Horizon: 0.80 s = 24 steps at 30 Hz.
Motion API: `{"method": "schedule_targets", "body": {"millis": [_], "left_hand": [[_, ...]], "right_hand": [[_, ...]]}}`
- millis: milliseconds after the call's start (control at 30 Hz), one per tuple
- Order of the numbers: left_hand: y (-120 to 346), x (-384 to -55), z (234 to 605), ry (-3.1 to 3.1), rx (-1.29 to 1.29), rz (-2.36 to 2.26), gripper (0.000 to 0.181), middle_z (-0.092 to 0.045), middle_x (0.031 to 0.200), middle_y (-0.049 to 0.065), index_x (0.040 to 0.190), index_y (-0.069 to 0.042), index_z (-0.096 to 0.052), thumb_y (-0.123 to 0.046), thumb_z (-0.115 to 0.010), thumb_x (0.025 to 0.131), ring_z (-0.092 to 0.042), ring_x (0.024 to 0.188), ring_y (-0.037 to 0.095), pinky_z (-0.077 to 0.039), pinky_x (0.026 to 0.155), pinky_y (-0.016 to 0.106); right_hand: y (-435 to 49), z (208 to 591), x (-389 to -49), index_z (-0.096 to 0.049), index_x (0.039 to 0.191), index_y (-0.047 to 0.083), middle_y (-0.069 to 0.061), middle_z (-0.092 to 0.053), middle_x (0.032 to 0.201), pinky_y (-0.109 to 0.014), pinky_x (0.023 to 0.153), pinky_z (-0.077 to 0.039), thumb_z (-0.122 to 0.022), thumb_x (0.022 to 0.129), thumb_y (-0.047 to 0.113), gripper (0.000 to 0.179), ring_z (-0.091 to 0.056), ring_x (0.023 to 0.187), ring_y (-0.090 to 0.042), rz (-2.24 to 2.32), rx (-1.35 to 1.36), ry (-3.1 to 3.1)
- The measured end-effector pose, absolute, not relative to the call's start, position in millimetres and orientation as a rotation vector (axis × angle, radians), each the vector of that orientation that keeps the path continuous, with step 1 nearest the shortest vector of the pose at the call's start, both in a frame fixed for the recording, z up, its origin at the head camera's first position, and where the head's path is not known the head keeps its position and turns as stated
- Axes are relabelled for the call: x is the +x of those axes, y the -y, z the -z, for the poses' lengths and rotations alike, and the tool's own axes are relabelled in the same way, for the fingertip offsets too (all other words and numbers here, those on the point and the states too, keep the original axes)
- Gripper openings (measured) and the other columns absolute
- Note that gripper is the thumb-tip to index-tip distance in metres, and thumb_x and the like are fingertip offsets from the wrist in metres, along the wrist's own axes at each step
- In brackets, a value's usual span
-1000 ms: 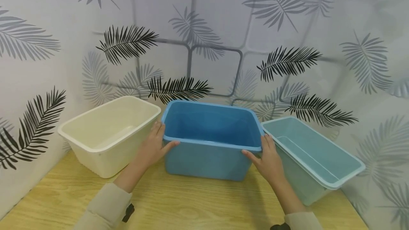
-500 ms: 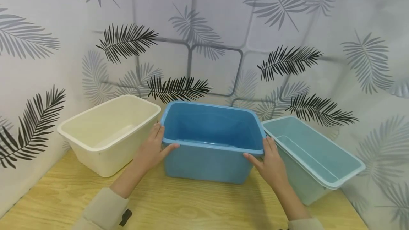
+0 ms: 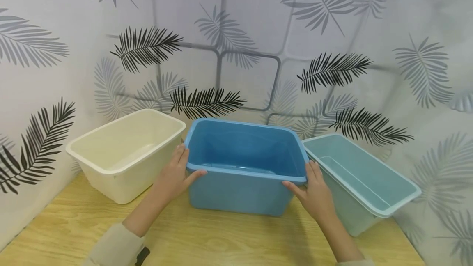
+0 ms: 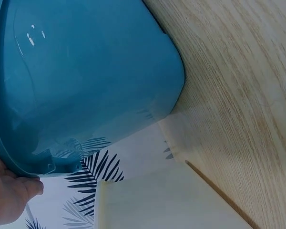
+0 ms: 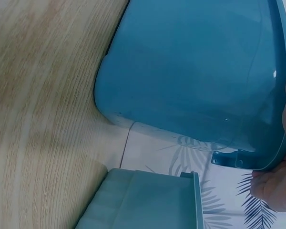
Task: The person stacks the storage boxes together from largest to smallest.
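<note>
A deep blue plastic storage bin (image 3: pixel 236 192) stands on the table in the middle of the head view, its inside bare. My left hand (image 3: pixel 173 175) grips its near left corner, thumb on the front of the rim and fingers along the side. At the near right corner my right hand (image 3: pixel 314 192) holds the rim in the same way. The left wrist view shows fingertips (image 4: pixel 31 186) curled under the rim of the blue wall (image 4: pixel 95 71). In the right wrist view, the right hand (image 5: pixel 276 186) wraps the opposite corner.
To the left stands a cream bin (image 3: pixel 122 180), angled inward. A pale green bin (image 3: pixel 351 212) sits angled on the right, close beside my right hand. Behind them rises a leaf-patterned wall (image 3: pixel 251 11). Wood-grain table (image 3: pixel 221 241) shows in front.
The blue bin has slid slightly toward me, with both hands keeping their grip on its corners. The cream and pale green bins have stayed in place.
</note>
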<state>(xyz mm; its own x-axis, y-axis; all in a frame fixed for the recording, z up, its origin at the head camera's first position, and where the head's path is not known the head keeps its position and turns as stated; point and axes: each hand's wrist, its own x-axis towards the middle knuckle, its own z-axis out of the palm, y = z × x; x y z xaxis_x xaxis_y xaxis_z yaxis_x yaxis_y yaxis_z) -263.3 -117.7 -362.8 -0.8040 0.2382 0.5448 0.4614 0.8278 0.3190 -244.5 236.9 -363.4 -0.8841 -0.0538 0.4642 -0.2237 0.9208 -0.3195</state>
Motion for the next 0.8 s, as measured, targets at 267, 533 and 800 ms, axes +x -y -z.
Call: {"method": "schedule_targets", "body": {"millis": [267,533,800], "left_hand": [[117,-256,363,2.539,-0.498,0.591,0.088,-0.033,0.142,0.033,0.132,0.016,-0.038,-0.054,-0.058,0.083,-0.031,0.134,0.043,-0.039,0.101,0.051],[116,-251,364,2.525,-0.497,0.58,0.089,-0.035,0.141,0.033,0.131,0.016,-0.04,-0.056,-0.056,0.083,-0.033,0.133,0.043,-0.04,0.1,0.05],[113,-245,364,2.533,-0.49,0.581,0.088,-0.035,0.141,0.031,0.132,0.015,-0.038,-0.056,-0.056,0.084,-0.032,0.134,0.042,-0.042,0.098,0.05]], "right_hand": [[-237,360,-236,-0.032,0.137,-0.013,-0.031,-0.03,0.144,-0.06,0.096,-0.038,-0.064,0.081,0.049,0.089,-0.024,0.136,-0.045,-0.514,0.2,2.628],[-238,361,-230,-0.034,0.136,-0.012,-0.03,-0.032,0.143,-0.061,0.094,-0.04,-0.065,0.08,0.049,0.088,-0.026,0.135,-0.045,-0.509,0.191,2.612],[-239,361,-224,-0.034,0.137,-0.012,-0.031,-0.032,0.143,-0.061,0.096,-0.038,-0.067,0.079,0.047,0.089,-0.025,0.135,-0.046,-0.528,0.177,2.627]]}}
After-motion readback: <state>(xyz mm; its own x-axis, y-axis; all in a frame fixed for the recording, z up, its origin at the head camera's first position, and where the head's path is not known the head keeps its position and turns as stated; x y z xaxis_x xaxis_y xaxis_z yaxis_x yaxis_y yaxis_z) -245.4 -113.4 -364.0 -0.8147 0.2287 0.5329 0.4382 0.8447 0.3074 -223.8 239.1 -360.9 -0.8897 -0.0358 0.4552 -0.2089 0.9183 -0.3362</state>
